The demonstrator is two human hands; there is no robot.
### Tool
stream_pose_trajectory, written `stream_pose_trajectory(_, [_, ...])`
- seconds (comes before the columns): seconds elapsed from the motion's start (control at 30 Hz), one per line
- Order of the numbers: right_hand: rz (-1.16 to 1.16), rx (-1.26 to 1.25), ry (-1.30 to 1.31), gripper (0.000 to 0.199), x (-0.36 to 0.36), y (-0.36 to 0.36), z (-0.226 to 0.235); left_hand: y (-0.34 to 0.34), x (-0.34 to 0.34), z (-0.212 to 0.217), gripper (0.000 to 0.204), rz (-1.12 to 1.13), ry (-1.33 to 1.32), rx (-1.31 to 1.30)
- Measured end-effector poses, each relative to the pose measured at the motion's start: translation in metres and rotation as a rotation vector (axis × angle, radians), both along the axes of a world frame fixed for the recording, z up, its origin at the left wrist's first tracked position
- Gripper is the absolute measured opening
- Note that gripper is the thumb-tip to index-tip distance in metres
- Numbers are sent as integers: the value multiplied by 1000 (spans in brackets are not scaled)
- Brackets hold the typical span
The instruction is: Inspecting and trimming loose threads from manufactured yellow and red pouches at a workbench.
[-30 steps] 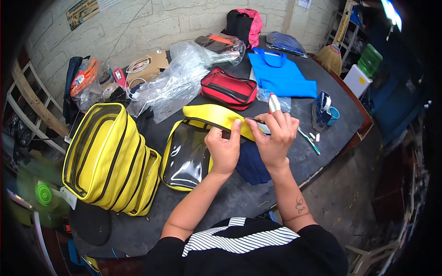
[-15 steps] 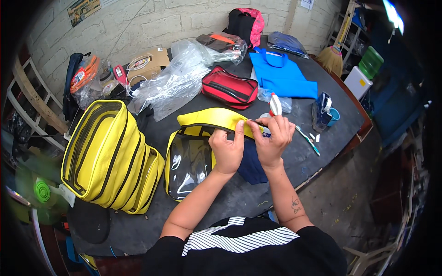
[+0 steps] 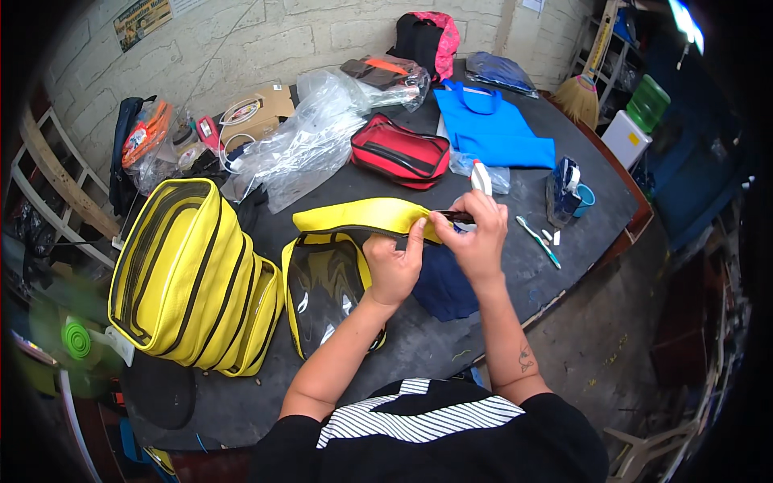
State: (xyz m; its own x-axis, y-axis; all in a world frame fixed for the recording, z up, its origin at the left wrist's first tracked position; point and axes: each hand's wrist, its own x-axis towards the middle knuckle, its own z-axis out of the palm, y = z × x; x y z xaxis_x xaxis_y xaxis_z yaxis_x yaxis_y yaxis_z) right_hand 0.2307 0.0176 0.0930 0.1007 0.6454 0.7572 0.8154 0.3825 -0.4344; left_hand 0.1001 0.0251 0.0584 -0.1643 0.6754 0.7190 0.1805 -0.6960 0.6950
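Note:
A yellow bag with a clear plastic window [image 3: 326,278] lies in front of me, its yellow flap [image 3: 354,214] lifted and edged in black. My left hand [image 3: 392,270] pinches the flap near its right end, thumb on top. Beside it, my right hand [image 3: 483,241] is closed around a small dark tool [image 3: 460,216], whose tip reaches the flap's end; its exact kind is hidden by the fingers. Under my hands lies a navy cloth piece [image 3: 444,286]. Several yellow bags [image 3: 201,298] stand nested together at the left.
Beyond the hands are a red pouch [image 3: 398,153], clear plastic wrap [image 3: 314,133], a blue tote bag [image 3: 499,129] and a white bottle with a red tip [image 3: 481,176]. To the right lie a toothbrush [image 3: 539,243], a tape dispenser [image 3: 561,193] and a blue cup [image 3: 585,201].
The flap and both hands have shifted slightly left and down. My right hand has turned, so more of the dark tool shows at the flap's end.

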Motion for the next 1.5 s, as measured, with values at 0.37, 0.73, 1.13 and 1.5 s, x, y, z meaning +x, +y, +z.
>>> stream_pose_trajectory(0.37, [663, -588, 719, 27, 33, 24, -39, 17, -14, -15, 10, -504, -68, -303])
stream_pose_trajectory(0.73, [75, -26, 333, 26, 2, 5, -51, 16, -7, -19, 10, -365, -107, -315])
stream_pose_trajectory(1.13, [-86, 140, 35, 25, 0, -3, -39, 16, -11, -21, 9, -371, -57, -297])
stream_pose_trajectory(1.5, [476, -502, 572, 28, 25, 19, -52, 16, -17, -22, 10, -487, -33, -274])
